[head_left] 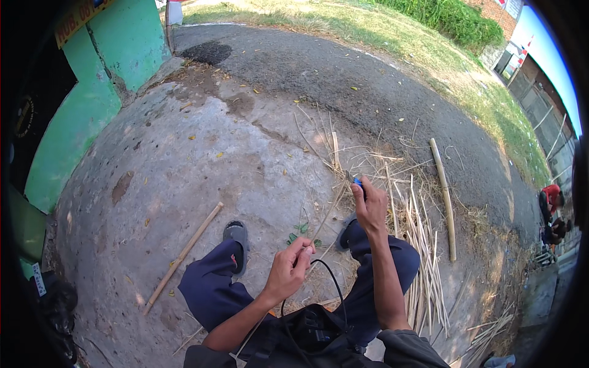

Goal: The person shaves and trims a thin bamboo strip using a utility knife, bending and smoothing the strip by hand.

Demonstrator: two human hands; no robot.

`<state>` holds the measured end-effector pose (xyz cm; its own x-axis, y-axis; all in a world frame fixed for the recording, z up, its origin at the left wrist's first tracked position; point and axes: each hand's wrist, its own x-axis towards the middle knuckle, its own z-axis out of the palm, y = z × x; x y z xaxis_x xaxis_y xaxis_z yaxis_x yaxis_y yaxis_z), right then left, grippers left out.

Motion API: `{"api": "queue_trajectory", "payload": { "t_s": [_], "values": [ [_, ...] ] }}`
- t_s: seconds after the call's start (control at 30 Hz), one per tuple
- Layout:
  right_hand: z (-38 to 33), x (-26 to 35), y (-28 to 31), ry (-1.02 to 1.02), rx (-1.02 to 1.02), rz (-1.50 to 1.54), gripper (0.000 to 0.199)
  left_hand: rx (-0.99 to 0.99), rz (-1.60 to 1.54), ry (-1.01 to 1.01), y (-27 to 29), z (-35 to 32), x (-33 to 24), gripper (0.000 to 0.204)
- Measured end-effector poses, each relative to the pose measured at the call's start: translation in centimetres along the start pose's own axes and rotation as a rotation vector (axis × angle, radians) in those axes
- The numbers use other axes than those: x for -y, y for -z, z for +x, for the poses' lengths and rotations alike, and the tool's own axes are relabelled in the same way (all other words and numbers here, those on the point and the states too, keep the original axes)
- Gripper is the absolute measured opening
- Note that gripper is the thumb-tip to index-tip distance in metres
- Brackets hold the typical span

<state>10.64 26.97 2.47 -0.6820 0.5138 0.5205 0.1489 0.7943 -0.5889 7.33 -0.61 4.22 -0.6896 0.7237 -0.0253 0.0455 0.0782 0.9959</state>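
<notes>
Between my knees, my left hand (pixel 287 273) is closed in a pinch on a thin bamboo strip (pixel 326 218). The strip slants up and away from its fingers toward my other hand, and a length seems to trail back past my left wrist. Farther forward and to the right, my right hand (pixel 372 207) is wrapped round a small knife (pixel 358 182) with a blue handle. Its short blade points up and left, close to the strip's far end; whether they touch I cannot tell. Many split bamboo strips (pixel 423 264) lie piled beside my right knee.
A bamboo pole (pixel 443 199) lies right of the pile, another stick (pixel 184 257) at the left. Shavings (pixel 386 159) are scattered ahead. A black cord (pixel 334 276) loops over my lap. A green wall (pixel 92 104) stands left; people (pixel 552 214) are at far right.
</notes>
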Motion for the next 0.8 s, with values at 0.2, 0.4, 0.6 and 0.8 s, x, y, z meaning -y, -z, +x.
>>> {"api": "queue_trajectory", "payload": {
  "t_s": [0.2,0.4,0.6,0.8],
  "values": [
    [0.7,-0.2,0.0,-0.001,0.001,-0.078,0.045,0.001,0.020,0.013,0.6,-0.6,0.2,0.016],
    [0.5,-0.1,-1.0,0.034,0.020,-0.182,0.045,0.003,0.043,0.086,1.5,-0.9,0.0,0.017],
    [0.8,0.1,-1.3,0.046,0.035,-0.072,0.044,0.025,0.040,0.056,1.9,-1.5,1.3,0.018],
    [1.8,-0.6,-1.4,0.019,-0.026,-0.076,0.047,-0.017,0.085,0.002,2.1,-2.0,0.8,0.017]
  ]
}}
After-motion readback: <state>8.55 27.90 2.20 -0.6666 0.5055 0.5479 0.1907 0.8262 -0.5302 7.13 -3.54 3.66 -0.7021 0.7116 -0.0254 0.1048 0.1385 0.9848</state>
